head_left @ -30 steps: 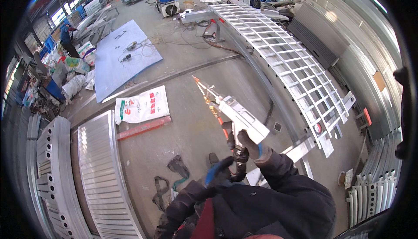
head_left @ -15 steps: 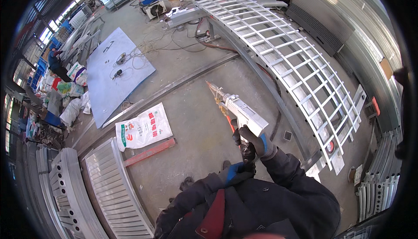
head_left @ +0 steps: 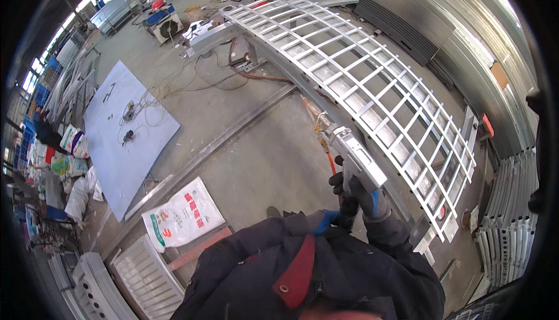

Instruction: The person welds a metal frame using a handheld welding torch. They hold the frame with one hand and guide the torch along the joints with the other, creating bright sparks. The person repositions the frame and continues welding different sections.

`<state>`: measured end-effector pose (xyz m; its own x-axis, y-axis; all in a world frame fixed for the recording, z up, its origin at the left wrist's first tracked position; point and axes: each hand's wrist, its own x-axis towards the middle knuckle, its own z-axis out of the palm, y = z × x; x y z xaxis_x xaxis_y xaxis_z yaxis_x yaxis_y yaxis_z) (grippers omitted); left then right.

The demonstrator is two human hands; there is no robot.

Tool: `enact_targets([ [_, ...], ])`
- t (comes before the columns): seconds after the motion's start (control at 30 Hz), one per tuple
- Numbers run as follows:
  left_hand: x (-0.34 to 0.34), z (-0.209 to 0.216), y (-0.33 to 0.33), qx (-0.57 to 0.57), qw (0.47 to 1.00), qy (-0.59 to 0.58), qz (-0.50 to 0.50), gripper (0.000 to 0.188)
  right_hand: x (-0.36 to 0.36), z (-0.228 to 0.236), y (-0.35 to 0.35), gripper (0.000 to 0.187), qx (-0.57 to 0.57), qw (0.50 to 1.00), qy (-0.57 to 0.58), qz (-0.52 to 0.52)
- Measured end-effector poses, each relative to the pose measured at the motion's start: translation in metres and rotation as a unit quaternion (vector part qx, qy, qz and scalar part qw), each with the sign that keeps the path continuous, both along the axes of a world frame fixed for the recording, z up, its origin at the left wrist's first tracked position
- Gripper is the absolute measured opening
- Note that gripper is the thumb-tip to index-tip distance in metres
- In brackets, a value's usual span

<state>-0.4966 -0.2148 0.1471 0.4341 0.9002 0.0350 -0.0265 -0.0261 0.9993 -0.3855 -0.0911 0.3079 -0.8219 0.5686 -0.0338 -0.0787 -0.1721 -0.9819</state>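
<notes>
- the right hand (head_left: 362, 196), in a dark glove, has its fingers closed around the grip of a handheld welding gun (head_left: 356, 157).
- the welding gun, boxy and silver, is held up in front of the body, its tapered nozzle pointing away and to the left; an orange hose (head_left: 332, 164) runs along its left side.
- the left hand (head_left: 331, 221), in a blue and dark glove, is just below the right; i cannot tell how its fingers stand or whether they grip anything.
- right of the gun stands a curved silver lattice frame (head_left: 365, 108); i cannot tell if they touch.
- on the floor to the left: a white printed sack (head_left: 183, 215) beside a red bar (head_left: 200, 249), and a slatted metal panel (head_left: 148, 276).
- farther left, 2 small corded tools (head_left: 127, 137) lie on a pale blue sheet (head_left: 116, 171).
- 1 other person (head_left: 46, 129) is near the left edge.
</notes>
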Motion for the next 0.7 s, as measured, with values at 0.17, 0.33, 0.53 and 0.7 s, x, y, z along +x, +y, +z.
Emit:
enact_targets([
  [0.17,-0.090,0.025,0.079,0.012,0.997,-0.017,-0.068,0.035,-0.077,0.017,0.056,0.063,0.008,0.998,-0.003,-0.060],
  [0.33,-0.183,0.022,0.159,-0.034,0.995,-0.001,-0.094,0.038,-0.169,0.008,0.136,0.066,0.005,0.996,-0.024,-0.083],
  [0.53,-0.289,0.036,0.246,-0.128,0.991,0.019,-0.031,0.043,-0.283,0.012,0.241,0.063,-0.028,0.998,-0.056,-0.022],
  [0.7,-0.371,0.038,0.308,-0.090,0.993,0.071,0.009,0.042,-0.385,0.011,0.310,0.071,0.016,0.997,-0.065,0.044],
])
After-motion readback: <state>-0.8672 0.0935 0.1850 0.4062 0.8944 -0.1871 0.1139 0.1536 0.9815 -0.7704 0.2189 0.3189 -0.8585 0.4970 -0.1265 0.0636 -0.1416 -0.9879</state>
